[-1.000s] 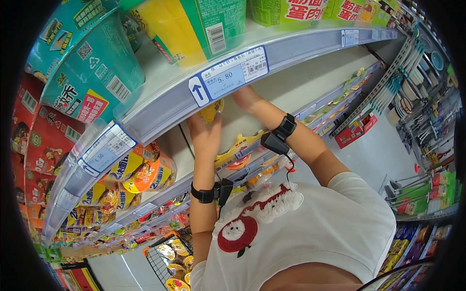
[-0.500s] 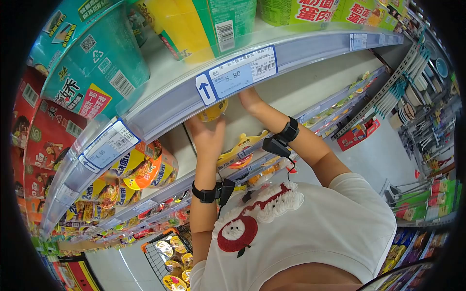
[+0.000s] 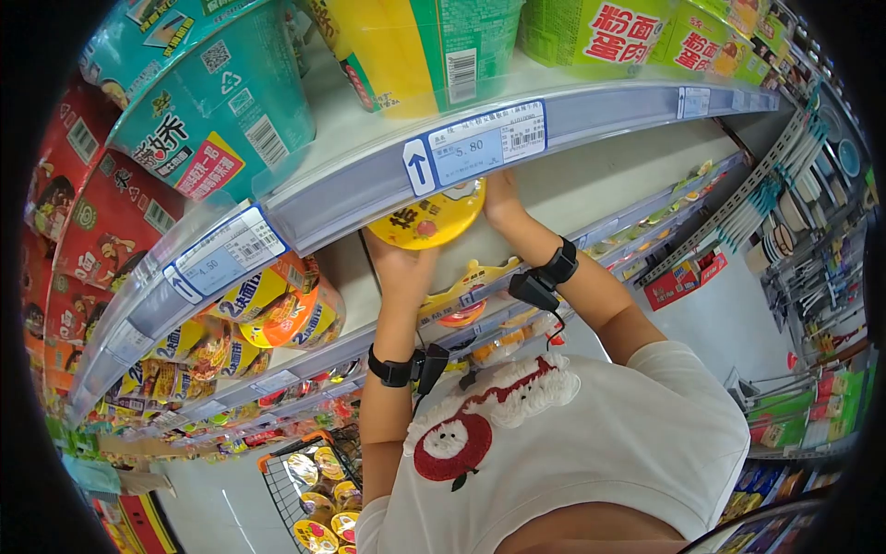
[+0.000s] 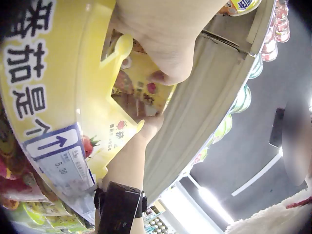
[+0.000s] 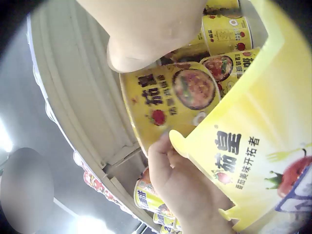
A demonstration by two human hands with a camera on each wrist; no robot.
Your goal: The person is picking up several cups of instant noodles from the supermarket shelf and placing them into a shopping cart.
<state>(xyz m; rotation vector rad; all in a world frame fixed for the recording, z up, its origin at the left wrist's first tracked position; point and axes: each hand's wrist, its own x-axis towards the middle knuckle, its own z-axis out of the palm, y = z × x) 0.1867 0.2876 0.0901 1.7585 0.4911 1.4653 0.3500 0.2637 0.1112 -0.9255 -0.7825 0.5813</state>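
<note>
Beneath the upper shelf's front edge (image 3: pixel 609 109), a yellow cup (image 3: pixel 429 222) is gripped by the left hand (image 3: pixel 403 270); the right hand's (image 3: pixel 504 199) hold cannot be told (a wire cart (image 3: pixel 293 443) is parked on grey floor (image 3: pixel 205 499)).

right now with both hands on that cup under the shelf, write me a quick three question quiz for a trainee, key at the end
1. Main colour of the cup between the left hand and the right hand?
a) teal
b) yellow
c) red
2. Fill in: in the head view, the price on the shelf tag just above the cup reads ____.
3. True or false: a black band is worn on the left wrist.

Key: 1 b; 2 5.80; 3 true.
</note>
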